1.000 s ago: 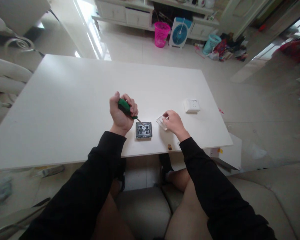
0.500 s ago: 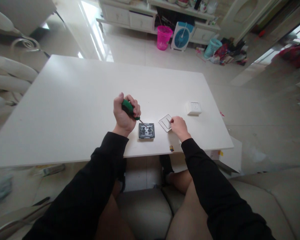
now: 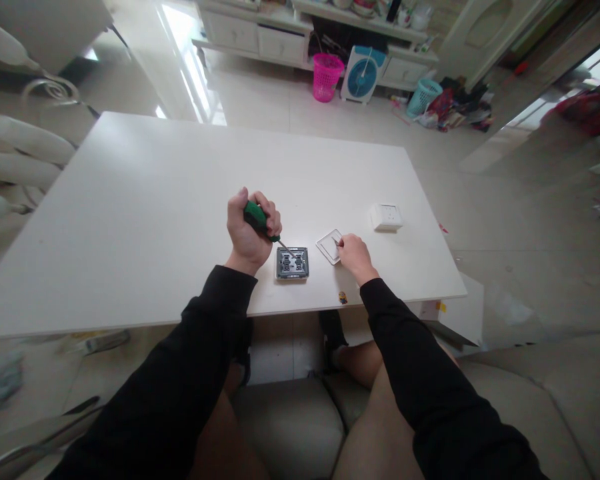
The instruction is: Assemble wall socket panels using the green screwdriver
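A screwdriver (image 3: 255, 217) with a green and black handle is wrapped in my left hand (image 3: 247, 233). Its thin shaft slants down to the right, with the tip over the wall switch (image 3: 293, 263). This switch lies on the table with its dark inner face up and a white base beneath. Just right of it is a square white cover plate (image 3: 325, 248) lying flat. Over the plate's right side, my right hand (image 3: 356, 257) pinches a thin metal screw (image 3: 335, 240) between thumb and finger.
On the right part of the white table (image 3: 180, 200) sits a white socket box (image 3: 387, 217). A small yellow sticker (image 3: 343, 297) is at the near edge. Beyond, on the floor, stand a pink basket (image 3: 327, 77) and a blue fan (image 3: 363, 75).
My right hand has shifted slightly left over the cover plate. My left hand and the screwdriver stay almost where they were.
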`<act>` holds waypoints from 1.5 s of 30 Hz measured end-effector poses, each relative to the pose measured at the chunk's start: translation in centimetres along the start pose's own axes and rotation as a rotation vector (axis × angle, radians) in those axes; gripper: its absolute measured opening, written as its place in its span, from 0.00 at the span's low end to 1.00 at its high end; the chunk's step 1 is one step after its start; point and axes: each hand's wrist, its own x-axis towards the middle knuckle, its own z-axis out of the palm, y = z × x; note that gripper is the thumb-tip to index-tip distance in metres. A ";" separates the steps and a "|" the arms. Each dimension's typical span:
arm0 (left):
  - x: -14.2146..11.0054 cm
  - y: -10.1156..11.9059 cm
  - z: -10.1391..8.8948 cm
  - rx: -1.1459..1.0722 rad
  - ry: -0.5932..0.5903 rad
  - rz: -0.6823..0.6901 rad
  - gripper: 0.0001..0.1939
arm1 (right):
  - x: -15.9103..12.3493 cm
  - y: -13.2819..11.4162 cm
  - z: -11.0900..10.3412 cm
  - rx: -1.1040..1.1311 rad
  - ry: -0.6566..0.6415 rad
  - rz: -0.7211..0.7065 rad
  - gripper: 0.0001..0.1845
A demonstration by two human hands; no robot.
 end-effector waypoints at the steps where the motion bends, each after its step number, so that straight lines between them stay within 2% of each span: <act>1: 0.0 0.0 0.0 -0.018 0.004 -0.009 0.29 | 0.0 0.0 0.0 -0.004 0.001 -0.005 0.15; 11: 0.1 -0.2 0.4 -0.229 0.067 -0.094 0.32 | 0.3 -0.1 0.3 -0.002 -0.009 0.012 0.13; 27: -0.1 -0.2 0.6 -0.224 0.072 -0.113 0.30 | 0.2 0.0 0.6 -0.007 -0.003 0.016 0.13; 38: -0.2 -0.3 0.6 -0.225 0.051 -0.107 0.32 | 0.0 -1.1 -0.9 0.017 0.031 -0.026 0.11; 41: -0.2 -0.3 0.7 -0.223 0.054 -0.109 0.32 | 0.0 -1.1 -0.8 0.021 -0.010 -0.015 0.12; 45: -0.3 -0.2 0.7 -0.218 0.085 -0.140 0.31 | 0.2 -0.5 -0.5 0.034 0.024 -0.011 0.12</act>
